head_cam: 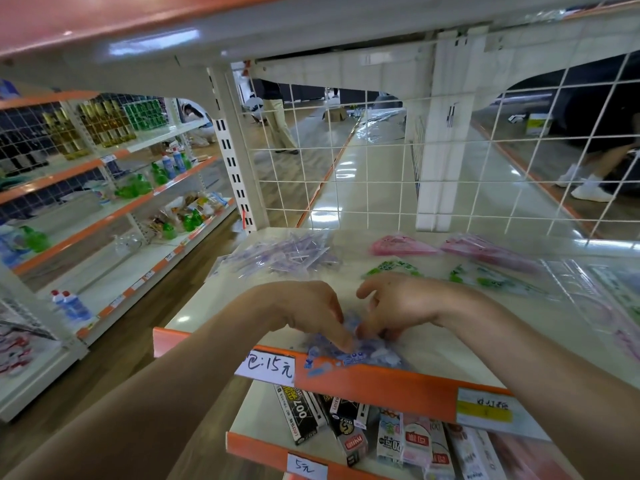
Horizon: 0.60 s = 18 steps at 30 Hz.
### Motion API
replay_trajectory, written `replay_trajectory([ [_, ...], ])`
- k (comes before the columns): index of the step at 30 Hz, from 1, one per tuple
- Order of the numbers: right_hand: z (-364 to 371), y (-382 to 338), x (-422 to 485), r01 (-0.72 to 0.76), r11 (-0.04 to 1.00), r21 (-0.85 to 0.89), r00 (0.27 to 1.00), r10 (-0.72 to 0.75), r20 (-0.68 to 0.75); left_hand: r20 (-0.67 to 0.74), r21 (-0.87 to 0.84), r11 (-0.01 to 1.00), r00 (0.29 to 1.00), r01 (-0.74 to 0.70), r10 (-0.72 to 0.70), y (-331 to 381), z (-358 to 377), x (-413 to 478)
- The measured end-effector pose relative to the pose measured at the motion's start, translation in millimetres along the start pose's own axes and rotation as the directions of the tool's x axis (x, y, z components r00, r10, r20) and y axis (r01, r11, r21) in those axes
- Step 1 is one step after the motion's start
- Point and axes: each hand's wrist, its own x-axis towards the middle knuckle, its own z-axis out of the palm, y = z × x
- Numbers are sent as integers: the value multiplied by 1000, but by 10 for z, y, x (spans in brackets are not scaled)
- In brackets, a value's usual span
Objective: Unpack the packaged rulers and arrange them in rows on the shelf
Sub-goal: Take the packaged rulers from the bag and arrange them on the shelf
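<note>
Left hand (pixel 304 313), right hand (pixel 398 306) both pinch blue ruler packet (pixel 360 356) at shelf (pixel 450 341) front edge, 6 o'clock, fingers curled on wrap, likely to tear it open. Farther back: purple rulers (pixel 284 254) heaped 11 o'clock, green packs (pixel 391 268), pink packs (pixel 401 245) 1 o'clock.

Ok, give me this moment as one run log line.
stage: unpacking | left hand: pinches blue packet | right hand: pinches same packet | place: shelf front edge | purple pile: behind hands

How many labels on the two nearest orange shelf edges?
3: handwritten 15 label, left on upper edge; yellow label, right on it; handwritten 5 label, lower edge. Others may be offscreen.
</note>
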Motion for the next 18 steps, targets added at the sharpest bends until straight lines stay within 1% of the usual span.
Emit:
replay_trajectory([
  [2, 3, 36, -22, 21, 1000, 17, 1000, -21, -7, -10, -31, 999, 1000, -18, 18, -18, 21, -18],
  [5, 27, 22, -74, 49, 997, -52, 997, -51, -49, -28, -123, 991, 998, -55, 52, -10, 21, -24],
  [7, 46, 8, -89, 56, 997, -54, 997, -59, -55, -36, -192, 980, 998, -58, 52, -18, 15, -14],
  [10, 38, 9, -109, 70, 997, -41, 997, -71, -30, -81, -351, 936, 997, -36, 8, -107, 34, 18],
  [13, 25, 47, -147, 112, 989, -100, 993, -116, -28, -102, -501, 865, 994, -22, -34, -205, 76, 47],
  [14, 31, 53, -156, 124, 986, -109, 991, -128, -29, -97, -512, 858, 995, -23, -32, -215, 89, 50],
  [15, 39, 62, -156, 138, 984, -110, 990, -141, -26, -96, -489, 872, 995, -30, -19, -209, 102, 46],
  [18, 38, 101, -134, 172, 979, -105, 984, -175, -22, -127, -288, 955, 991, -76, 40, -143, 145, -25],
])
